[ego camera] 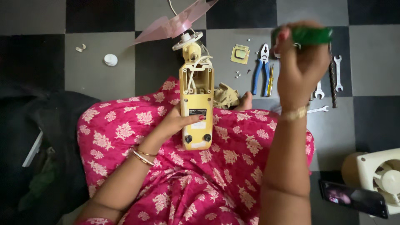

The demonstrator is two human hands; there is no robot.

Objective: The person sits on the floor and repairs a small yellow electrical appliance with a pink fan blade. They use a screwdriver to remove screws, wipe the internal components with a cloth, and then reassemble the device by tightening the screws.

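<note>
Across the person's lap, on pink flowered cloth, lies a yellow fan body [196,106], its long axis running straight away from the person toward the pink blade [175,24] at the far end. The cover is off the upper half, so white wires [192,77] show in the open cavity, and two black knobs sit at the near end.

Left hand [175,123] rests against the body's left side, fingers [192,119] wrapped onto its face near the dark label, closed on it and steadying it. Right hand [301,66] is raised off to the right and farther out, well apart from the body, fingers clamped around a green handle [310,35]; motion blurs it, and I cannot tell what tip it carries. So the open cavity lies to the left of that hand and nearer the person, with the left hand much the closer of the two.

On the checkered floor beyond the lap lie blue pliers [260,66], a yellow screwdriver [270,79], several spanners [337,73], a long drill bit, a small square plate [240,54] with loose screws near it, and a white cap [111,60]. A pale exhaust fan [377,173] and a phone [354,199] sit at the lower right.
</note>
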